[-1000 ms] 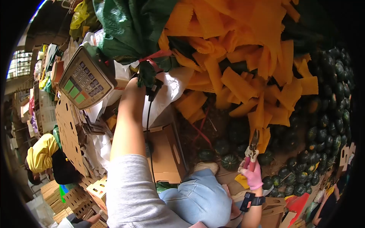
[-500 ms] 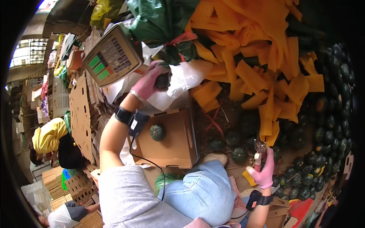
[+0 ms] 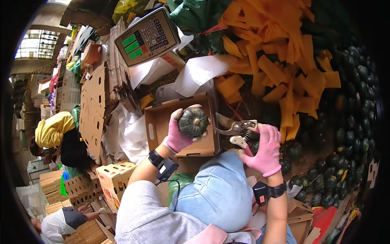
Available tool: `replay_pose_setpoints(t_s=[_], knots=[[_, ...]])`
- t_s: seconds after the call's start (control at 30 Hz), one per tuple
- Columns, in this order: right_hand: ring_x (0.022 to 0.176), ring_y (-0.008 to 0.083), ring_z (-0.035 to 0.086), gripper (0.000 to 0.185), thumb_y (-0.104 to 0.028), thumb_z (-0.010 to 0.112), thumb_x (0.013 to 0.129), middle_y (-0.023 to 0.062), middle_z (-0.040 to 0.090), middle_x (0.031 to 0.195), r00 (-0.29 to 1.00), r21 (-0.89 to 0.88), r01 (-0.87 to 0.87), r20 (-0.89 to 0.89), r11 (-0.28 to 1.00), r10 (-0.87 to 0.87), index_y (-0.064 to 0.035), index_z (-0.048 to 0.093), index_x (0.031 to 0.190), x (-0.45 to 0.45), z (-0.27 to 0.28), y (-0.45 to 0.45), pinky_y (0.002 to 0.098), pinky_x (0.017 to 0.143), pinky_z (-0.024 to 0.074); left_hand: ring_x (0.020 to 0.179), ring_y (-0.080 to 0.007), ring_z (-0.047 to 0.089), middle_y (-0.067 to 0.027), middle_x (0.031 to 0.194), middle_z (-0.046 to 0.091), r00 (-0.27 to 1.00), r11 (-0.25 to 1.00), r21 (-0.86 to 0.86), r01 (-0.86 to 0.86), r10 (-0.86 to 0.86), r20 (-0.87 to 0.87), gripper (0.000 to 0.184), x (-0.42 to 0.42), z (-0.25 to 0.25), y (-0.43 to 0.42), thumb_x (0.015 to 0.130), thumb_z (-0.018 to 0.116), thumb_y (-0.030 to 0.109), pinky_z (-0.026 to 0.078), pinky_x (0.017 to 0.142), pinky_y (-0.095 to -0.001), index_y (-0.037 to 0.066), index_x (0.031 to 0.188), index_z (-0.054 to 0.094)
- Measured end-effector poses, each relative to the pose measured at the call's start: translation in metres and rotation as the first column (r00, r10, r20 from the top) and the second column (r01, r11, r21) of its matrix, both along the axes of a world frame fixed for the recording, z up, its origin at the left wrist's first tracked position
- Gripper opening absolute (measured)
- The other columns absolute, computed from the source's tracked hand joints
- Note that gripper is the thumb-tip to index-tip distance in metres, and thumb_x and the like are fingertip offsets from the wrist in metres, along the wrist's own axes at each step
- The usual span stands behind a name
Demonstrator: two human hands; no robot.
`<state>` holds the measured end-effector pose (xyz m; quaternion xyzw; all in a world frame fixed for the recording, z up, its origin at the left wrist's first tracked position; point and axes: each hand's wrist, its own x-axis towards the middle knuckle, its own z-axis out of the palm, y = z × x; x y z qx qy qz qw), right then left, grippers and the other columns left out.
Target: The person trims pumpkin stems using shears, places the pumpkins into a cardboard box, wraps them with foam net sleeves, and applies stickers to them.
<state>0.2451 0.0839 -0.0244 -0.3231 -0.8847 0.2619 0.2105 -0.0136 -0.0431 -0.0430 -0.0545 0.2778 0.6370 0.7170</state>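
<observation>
The pink-gloved left hand (image 3: 178, 136) had drawn back to the frame's centre, grasping a round dark-green squash (image 3: 191, 124) near metal pruning shears (image 3: 240, 127) gripped by the pink-gloved right hand (image 3: 266, 153), seemingly bringing its stem within reach.

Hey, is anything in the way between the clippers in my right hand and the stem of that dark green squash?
Partly: fingertips of your left hand curl round the edge of the squash facing the clippers. The stem itself is uncovered, and nothing else visible stands between.
</observation>
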Motion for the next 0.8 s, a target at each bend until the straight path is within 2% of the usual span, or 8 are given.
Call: replay_pose_setpoints(t_s=[0.1, 0.23, 0.4, 0.53, 0.6, 0.67, 0.73, 0.8], knots=[[0.101, 0.0294, 0.047, 0.067, -0.032, 0.075, 0.055, 0.0104, 0.047, 0.101, 0.998, -0.028, -0.056, 0.026, 0.998, 0.056, -0.0056, 0.048, 0.110, -0.012, 0.001, 0.000, 0.0437, 0.092, 0.0340, 0.074, -0.0406, 0.061, -0.0253, 0.112, 0.058, 0.994, 1.000, -0.007, 0.016, -0.015, 0.111, 0.061, 0.020, 0.010, 0.015, 0.087, 0.043, 0.058, 0.046, 0.040, -0.0314, 0.018, 0.132, 0.046], [0.098, 0.0296, 0.047, 0.071, -0.035, 0.076, 0.053, 0.0100, 0.048, 0.100, 0.994, 0.017, -0.085, 0.073, 0.996, 0.083, -0.0052, 0.049, 0.111, -0.010, 0.002, 0.002, 0.0433, 0.091, 0.0344, 0.059, -0.0390, 0.059, -0.0260, 0.108, 0.060, 0.990, 0.990, -0.023, 0.138, -0.138, 0.009, 0.065, 0.018, 0.018, 0.025, 0.088, 0.035, 0.061, 0.040, 0.031, -0.0287, 0.014, 0.133, 0.043], [0.095, 0.0294, 0.048, 0.063, -0.026, 0.074, 0.055, 0.0101, 0.050, 0.098, 0.975, 0.021, -0.104, 0.200, 0.994, 0.098, -0.0053, 0.049, 0.109, -0.007, 0.000, 0.008, 0.0419, 0.085, 0.0363, 0.060, -0.0381, 0.060, -0.0255, 0.110, 0.060, 0.975, 0.979, -0.026, 0.205, -0.201, 0.098, 0.066, 0.018, 0.016, 0.030, 0.090, 0.033, 0.062, 0.040, 0.031, -0.0269, 0.012, 0.132, 0.044], [0.075, 0.0304, 0.055, 0.037, -0.017, 0.071, 0.058, 0.0105, 0.054, 0.081, 0.984, -0.036, -0.087, 0.151, 0.996, 0.091, -0.0062, 0.052, 0.088, -0.005, -0.010, 0.004, 0.0383, 0.067, 0.0449, 0.062, -0.0374, 0.060, -0.0239, 0.110, 0.060, 0.967, 0.979, -0.075, 0.189, -0.172, 0.190, 0.063, 0.021, 0.012, 0.034, 0.091, 0.035, 0.061, 0.041, 0.032, -0.0264, 0.013, 0.130, 0.046], [0.060, 0.0321, 0.058, 0.022, -0.008, 0.068, 0.062, 0.0117, 0.056, 0.069, 1.000, -0.114, -0.028, -0.001, 0.993, 0.028, -0.0044, 0.054, 0.078, -0.003, -0.027, -0.001, 0.0365, 0.054, 0.0486, 0.064, -0.0372, 0.060, -0.0226, 0.109, 0.060, 0.968, 0.983, -0.084, 0.166, -0.146, 0.204, 0.061, 0.022, 0.005, 0.034, 0.091, 0.037, 0.060, 0.042, 0.033, -0.0264, 0.013, 0.129, 0.047], [0.070, 0.0310, 0.063, 0.028, -0.012, 0.070, 0.065, 0.0117, 0.061, 0.077, 0.990, -0.330, 0.129, -0.008, 0.935, -0.140, -0.0052, 0.056, 0.089, 0.005, -0.043, -0.006, 0.0373, 0.062, 0.0517, 0.065, -0.0357, 0.061, -0.0180, 0.108, 0.060, 0.985, 0.980, -0.141, 0.142, -0.126, 0.118, 0.059, 0.017, 0.008, 0.031, 0.089, 0.040, 0.059, 0.043, 0.035, -0.0275, 0.015, 0.129, 0.047], [0.071, 0.0215, 0.062, 0.036, -0.012, 0.072, 0.068, 0.0100, 0.060, 0.082, 0.929, -0.441, 0.320, -0.027, 0.839, -0.369, -0.0035, 0.056, 0.099, 0.013, -0.058, -0.006, 0.0337, 0.064, 0.0507, 0.071, -0.0307, 0.062, -0.0164, 0.110, 0.058, 0.970, 0.977, -0.175, 0.121, -0.154, -0.190, 0.057, 0.003, -0.001, 0.017, 0.089, 0.046, 0.055, 0.047, 0.041, -0.0286, 0.015, 0.130, 0.045], [0.066, 0.0150, 0.055, 0.035, -0.011, 0.071, 0.069, 0.0039, 0.055, 0.080, 0.789, -0.693, 0.442, -0.001, 0.569, -0.615, -0.0028, 0.053, 0.098, 0.032, -0.085, -0.010, 0.0302, 0.062, 0.0484, 0.080, -0.0255, 0.062, -0.0139, 0.111, 0.055, 0.656, 0.915, -0.394, 0.083, -0.348, -0.670, 0.050, 0.000, -0.007, 0.005, 0.091, 0.053, 0.042, 0.052, 0.054, -0.0306, 0.015, 0.131, 0.043]])
